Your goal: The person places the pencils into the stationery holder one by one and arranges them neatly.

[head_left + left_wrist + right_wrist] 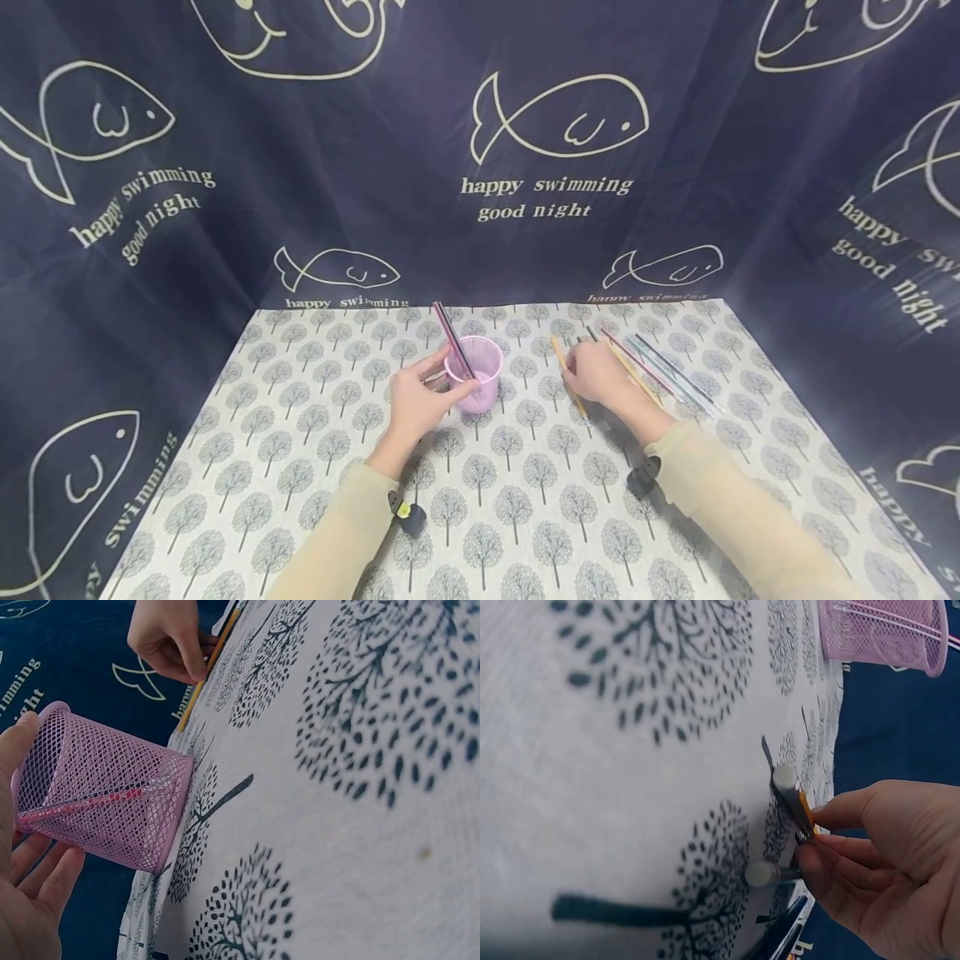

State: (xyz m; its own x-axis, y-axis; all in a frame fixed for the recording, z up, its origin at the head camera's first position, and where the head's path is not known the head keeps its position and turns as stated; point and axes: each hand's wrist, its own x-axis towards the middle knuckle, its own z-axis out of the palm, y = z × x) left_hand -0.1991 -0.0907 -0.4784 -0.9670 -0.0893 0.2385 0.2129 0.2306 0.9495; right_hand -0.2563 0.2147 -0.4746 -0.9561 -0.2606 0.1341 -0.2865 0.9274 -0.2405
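Observation:
A pink mesh pen holder [480,403] stands upright on the table, with a couple of slim dark and pink pens [452,337] leaning in it toward the left. My left hand [422,402] holds it from the left side, thumb near the rim and fingers round the wall [112,787]. To the right, my right hand [595,372] is low over the table, its thumb and fingertips pinching an orange pen [557,350] that lies on the cloth. In the right wrist view, white-ended pens [784,778] project by the fingertips of the right hand [889,874].
Beyond the right hand lie several more slim pens, among them a dark red one [633,360] and blue-grey ones [675,371]. A tree-patterned cloth [480,533] covers the table. Dark blue curtains [420,167] with fish drawings hang behind and at both sides.

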